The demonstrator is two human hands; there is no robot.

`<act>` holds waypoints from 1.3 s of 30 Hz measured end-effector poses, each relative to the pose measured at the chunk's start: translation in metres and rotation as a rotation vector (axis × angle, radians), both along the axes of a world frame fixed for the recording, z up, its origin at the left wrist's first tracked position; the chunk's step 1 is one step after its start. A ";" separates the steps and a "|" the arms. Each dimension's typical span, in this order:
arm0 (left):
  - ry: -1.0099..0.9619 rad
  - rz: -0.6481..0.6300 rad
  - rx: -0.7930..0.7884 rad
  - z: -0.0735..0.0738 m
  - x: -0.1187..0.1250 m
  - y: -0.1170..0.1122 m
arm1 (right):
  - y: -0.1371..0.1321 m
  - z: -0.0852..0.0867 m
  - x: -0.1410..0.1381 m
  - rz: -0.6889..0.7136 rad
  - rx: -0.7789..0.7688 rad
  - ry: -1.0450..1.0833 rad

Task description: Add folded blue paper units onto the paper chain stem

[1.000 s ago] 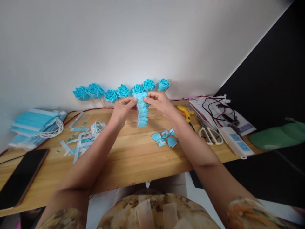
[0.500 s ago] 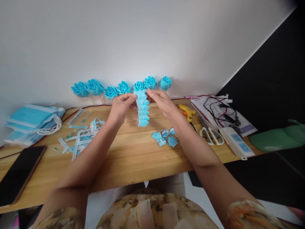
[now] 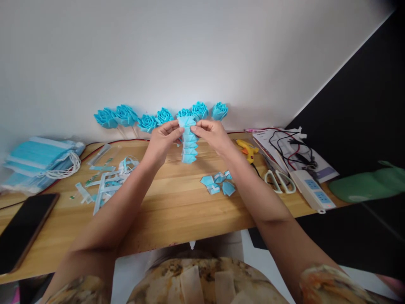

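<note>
Both hands hold a hanging chain of folded blue petals (image 3: pixel 189 145) above the wooden table (image 3: pixel 177 202). My left hand (image 3: pixel 163 141) pinches its top from the left, and my right hand (image 3: pixel 212 136) pinches it from the right. The chain's lower end hangs just over the tabletop. Behind it, several finished blue roses (image 3: pixel 158 116) on sticks lean against the white wall. A small pile of loose blue folded pieces (image 3: pixel 218 183) lies on the table below my right wrist.
A stack of blue face masks (image 3: pixel 41 158) and cut scraps (image 3: pixel 103 183) lie at left, a black phone (image 3: pixel 23 230) at the near left edge. A yellow glue gun (image 3: pixel 247 148), white scissors (image 3: pixel 280 180), power strip (image 3: pixel 313 192) and cables lie at right.
The petal chain has been lifted slightly and gathered shorter; both hands stay pinched on its top. The view shifted a little.
</note>
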State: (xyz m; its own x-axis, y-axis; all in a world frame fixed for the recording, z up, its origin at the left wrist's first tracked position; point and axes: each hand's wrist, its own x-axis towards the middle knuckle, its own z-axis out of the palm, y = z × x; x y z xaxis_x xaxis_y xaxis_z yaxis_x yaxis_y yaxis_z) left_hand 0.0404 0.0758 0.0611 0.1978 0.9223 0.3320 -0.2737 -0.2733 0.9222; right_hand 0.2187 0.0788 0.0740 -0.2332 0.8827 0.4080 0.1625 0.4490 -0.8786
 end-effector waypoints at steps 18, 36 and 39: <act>-0.116 -0.020 -0.051 -0.001 0.004 0.001 | 0.003 -0.007 -0.002 0.013 0.011 -0.023; -0.064 -0.020 -0.007 -0.002 0.001 0.004 | -0.001 -0.001 -0.001 0.033 -0.003 0.009; -0.079 -0.010 0.012 -0.006 0.002 0.005 | -0.001 -0.001 -0.002 0.054 -0.015 0.022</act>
State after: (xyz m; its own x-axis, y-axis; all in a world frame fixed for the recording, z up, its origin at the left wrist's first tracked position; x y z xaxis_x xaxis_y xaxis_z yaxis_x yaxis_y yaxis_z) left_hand 0.0423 0.0812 0.0554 0.1795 0.9163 0.3581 -0.3484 -0.2812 0.8941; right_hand 0.2167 0.0775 0.0732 -0.2716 0.8753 0.4002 0.1192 0.4432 -0.8885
